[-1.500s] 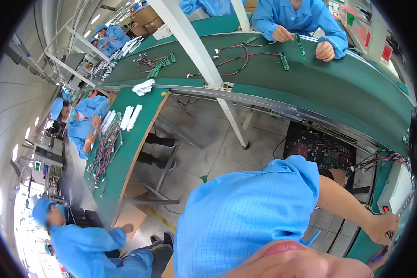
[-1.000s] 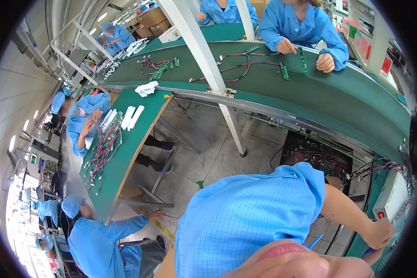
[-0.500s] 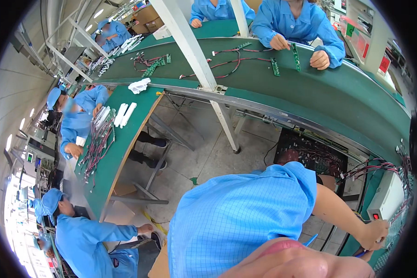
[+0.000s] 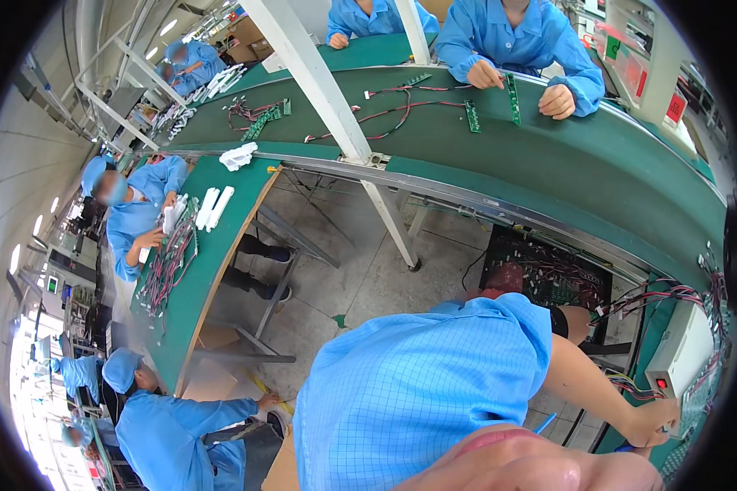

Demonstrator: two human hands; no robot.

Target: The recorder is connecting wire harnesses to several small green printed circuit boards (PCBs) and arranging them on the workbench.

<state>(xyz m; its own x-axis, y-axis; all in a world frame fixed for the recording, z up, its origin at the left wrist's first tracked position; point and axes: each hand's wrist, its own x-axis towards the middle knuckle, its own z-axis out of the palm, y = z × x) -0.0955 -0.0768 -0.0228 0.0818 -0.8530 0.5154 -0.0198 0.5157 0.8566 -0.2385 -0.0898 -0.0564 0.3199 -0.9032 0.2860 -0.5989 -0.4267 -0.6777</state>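
One hand, the right hand (image 4: 651, 425), shows at the near right, touching the low end of a white box (image 4: 681, 353). The box stretches up and away, just above it. I cannot tell if its fingers are closed, and the left hand is hidden.

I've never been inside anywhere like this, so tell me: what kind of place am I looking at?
Most likely an electronics assembly workshop. Long green benches carry green circuit boards and bundles of red and black wires, and people in matching blue coats sit along them working by hand.
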